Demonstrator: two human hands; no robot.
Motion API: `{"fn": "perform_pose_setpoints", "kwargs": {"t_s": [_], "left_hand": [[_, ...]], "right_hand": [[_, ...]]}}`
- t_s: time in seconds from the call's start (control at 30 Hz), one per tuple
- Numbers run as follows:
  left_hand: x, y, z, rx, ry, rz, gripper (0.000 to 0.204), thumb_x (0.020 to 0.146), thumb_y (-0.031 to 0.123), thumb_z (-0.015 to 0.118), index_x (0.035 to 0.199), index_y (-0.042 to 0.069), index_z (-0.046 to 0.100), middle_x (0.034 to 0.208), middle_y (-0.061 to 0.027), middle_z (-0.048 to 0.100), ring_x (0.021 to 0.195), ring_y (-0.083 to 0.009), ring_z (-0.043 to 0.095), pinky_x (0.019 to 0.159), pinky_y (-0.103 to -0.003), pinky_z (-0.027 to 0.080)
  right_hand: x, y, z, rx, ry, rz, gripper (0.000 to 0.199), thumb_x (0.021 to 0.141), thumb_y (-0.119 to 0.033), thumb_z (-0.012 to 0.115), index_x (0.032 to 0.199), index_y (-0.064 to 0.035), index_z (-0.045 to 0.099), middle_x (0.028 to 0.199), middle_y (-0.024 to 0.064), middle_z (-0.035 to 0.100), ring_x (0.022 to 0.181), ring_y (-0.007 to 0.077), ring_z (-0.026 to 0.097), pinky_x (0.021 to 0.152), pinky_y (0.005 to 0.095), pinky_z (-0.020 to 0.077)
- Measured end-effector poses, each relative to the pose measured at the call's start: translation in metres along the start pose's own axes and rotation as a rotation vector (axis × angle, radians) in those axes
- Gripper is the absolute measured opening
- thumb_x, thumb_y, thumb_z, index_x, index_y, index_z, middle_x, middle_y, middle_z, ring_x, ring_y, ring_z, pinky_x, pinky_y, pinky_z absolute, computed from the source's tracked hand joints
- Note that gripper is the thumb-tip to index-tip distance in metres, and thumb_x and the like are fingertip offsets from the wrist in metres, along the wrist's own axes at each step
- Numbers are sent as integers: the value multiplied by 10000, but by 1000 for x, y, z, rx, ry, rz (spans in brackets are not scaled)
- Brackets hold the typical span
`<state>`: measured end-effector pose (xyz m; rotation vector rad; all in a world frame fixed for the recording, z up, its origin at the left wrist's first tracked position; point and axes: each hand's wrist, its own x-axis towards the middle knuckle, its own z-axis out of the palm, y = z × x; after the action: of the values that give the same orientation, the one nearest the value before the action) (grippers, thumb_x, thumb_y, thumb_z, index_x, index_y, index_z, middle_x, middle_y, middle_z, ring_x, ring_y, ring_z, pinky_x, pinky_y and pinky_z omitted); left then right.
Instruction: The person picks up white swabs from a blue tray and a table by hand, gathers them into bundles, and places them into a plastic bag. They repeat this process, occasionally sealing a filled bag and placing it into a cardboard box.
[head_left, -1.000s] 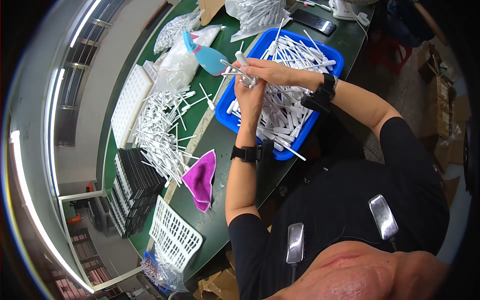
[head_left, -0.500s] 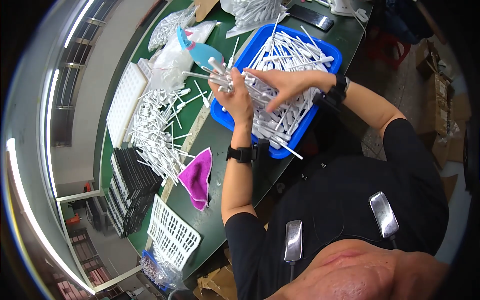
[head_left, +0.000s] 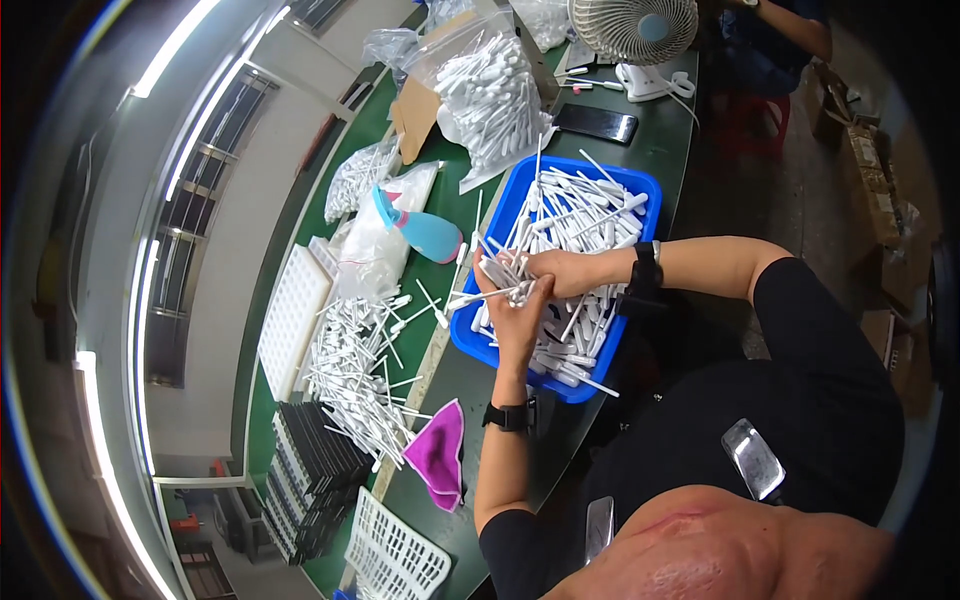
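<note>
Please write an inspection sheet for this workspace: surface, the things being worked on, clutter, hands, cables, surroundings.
Surface: green table, crowded.
Job's things: blue tray full of white plastic sticks; a loose pile of the same sticks lies on the table.
Clutter: purple cloth, white grid trays, black trays, clear bags of sticks, blue bottle, phone.
Hands: left hand and right hand together hold a bundle of sticks over the tray's left edge.
Cables: white fan cable.
Surroundings: desk fan, cardboard boxes, windows.
</note>
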<state>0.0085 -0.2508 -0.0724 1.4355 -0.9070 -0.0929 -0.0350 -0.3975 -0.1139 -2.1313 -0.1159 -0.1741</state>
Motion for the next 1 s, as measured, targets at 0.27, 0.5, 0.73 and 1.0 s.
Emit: {"fn": "perform_pose_setpoints", "kwargs": {"t_s": [0.27, 0.5, 0.73, 1.0], "left_hand": [[14, 3, -12, -302, 286, -217, 418, 915, 72, 632, 1292, -2, 468, 1092, -86, 609, 966, -143, 594, 834, -288, 492], [7, -9, -21, -324, 390, -165, 332, 946, 94, 594, 1252, 1, 504, 977, -66, 636, 906, -131, 602, 797, -293, 494], [-10, -19, 5, -12, 84, -108, 181, 941, 139, 625, 1026, -21, 625, 943, -66, 655, 830, -100, 577, 728, -269, 463], [11, 1, -15, -30, 193, -262, 249, 965, 225, 597, 964, -16, 657, 891, -62, 664, 784, -111, 581, 703, -278, 467]], "right_hand": [[6, -46, 9, 143, 151, -154, 686, 848, -343, 708, 1382, -46, 397, 1209, 203, 584, 1117, 357, 584, 950, 400, 450], [-6, -31, 7, -21, 407, -284, 661, 944, -300, 578, 1478, -79, 258, 1351, 181, 507, 1208, 325, 538, 998, 394, 423], [-6, -27, -5, 166, 176, 102, 577, 1024, -393, 392, 1464, -42, 266, 1369, 238, 476, 1231, 367, 517, 1032, 413, 401], [-4, -34, -14, 286, 337, 14, 559, 1027, -385, 391, 1441, -17, 319, 1360, 210, 495, 1246, 313, 504, 1044, 386, 390]]}}
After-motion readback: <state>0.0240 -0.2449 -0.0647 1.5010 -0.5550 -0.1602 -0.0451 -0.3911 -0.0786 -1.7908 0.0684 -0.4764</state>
